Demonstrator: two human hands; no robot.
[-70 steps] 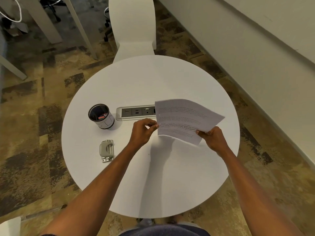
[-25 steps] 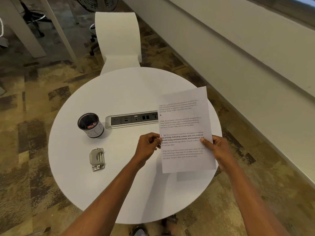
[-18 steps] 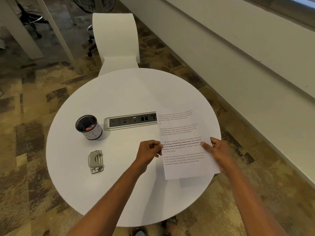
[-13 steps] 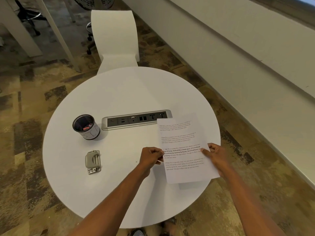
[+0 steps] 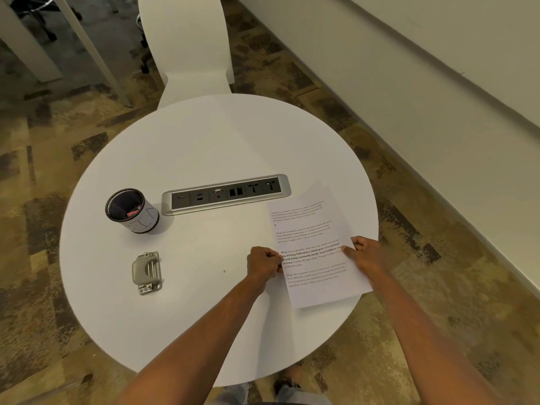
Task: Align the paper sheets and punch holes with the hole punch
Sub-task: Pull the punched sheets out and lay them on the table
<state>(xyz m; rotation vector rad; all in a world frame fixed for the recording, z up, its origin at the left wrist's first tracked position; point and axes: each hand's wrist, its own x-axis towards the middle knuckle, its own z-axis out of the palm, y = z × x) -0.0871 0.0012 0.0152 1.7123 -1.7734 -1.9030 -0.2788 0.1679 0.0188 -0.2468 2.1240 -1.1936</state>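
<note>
Both hands pinch the printed paper sheets (image 5: 314,247) lying on the round white table (image 5: 204,147): left hand (image 5: 263,263) at one edge, right hand (image 5: 366,254) opposite. The hole punch (image 5: 147,272) sits well apart, leftward.

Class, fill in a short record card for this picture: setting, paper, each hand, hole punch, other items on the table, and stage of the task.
setting: round white table
paper sheets: printed, lying near the table's right edge
left hand: pinching the sheets' left edge
right hand: pinching the sheets' right edge
hole punch: on the table left of the hands, untouched
other items: pen cup, socket strip
stage: aligning; punching not begun
</note>
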